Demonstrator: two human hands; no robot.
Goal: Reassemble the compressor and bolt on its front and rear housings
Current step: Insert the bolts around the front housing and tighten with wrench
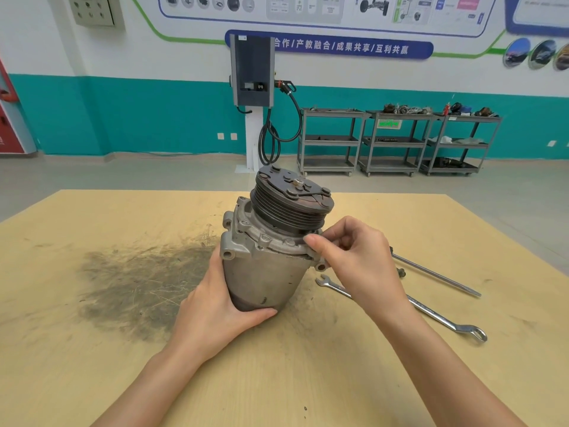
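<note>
A grey metal compressor (264,272) stands on end on the wooden table (92,349), tilted slightly away from me, with its dark grooved pulley and clutch plate (292,195) on top. My left hand (215,315) grips the lower body of the compressor, thumb across its front. My right hand (354,257) is at the front housing flange (277,241) on the right side, fingers curled and thumb pressed to the rim, seemingly pinching something small there. What it pinches is hidden by the fingers.
A combination wrench (409,306) lies on the table right of the compressor, with a long bolt (437,275) beyond it and a small nut (401,272) between. A dark greasy stain (132,282) spreads on the left. Grey shelf carts (394,143) and a charging post (252,87) stand by the far wall.
</note>
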